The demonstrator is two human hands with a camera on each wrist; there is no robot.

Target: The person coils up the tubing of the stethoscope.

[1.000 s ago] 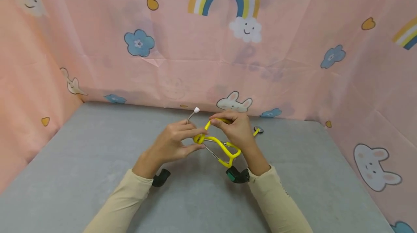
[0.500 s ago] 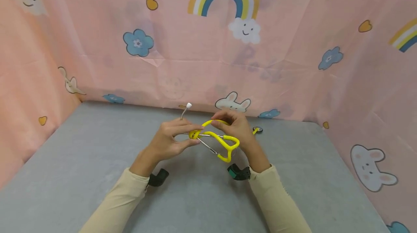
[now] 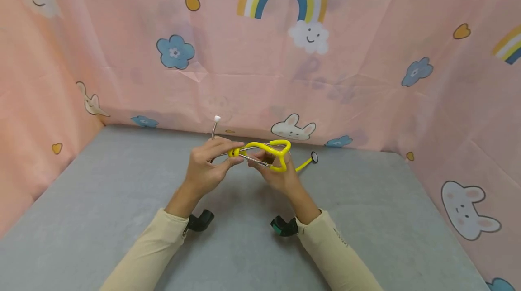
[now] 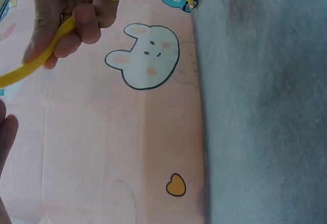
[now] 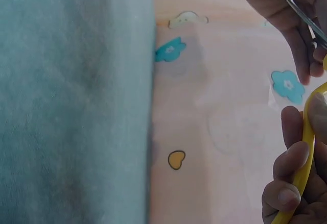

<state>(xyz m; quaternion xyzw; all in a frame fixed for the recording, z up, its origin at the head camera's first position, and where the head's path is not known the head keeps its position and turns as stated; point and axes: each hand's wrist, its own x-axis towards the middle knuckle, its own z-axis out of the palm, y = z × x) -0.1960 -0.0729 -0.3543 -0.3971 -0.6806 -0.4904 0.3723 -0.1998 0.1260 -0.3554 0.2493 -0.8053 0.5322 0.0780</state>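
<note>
A yellow stethoscope (image 3: 281,151) is held up between both hands above the table. My left hand (image 3: 203,166) pinches its metal ear tubes where the yellow tubing is wrapped around them. One ear tube with a white ear tip (image 3: 217,119) sticks up behind that hand. My right hand (image 3: 282,178) is behind the forked end. In the right wrist view its fingers (image 5: 291,160) curl round the yellow tubing (image 5: 305,170). The round chest piece (image 3: 314,157) hangs at the tubing's end, right of my right hand. The other ear tip cannot be made out in the head view.
A grey table (image 3: 350,232) lies beneath the hands. Pink printed cloth (image 3: 358,55) stands behind it and along both sides. A dark wrist camera (image 3: 201,221) sits under the left wrist, and another wrist camera (image 3: 284,226) under the right.
The left hand has moved slightly up and left with the ear tubes. My right hand has dropped and shifted left, passing behind the stethoscope's fork. The fork has risen, and the chest piece has tilted and shifted left.
</note>
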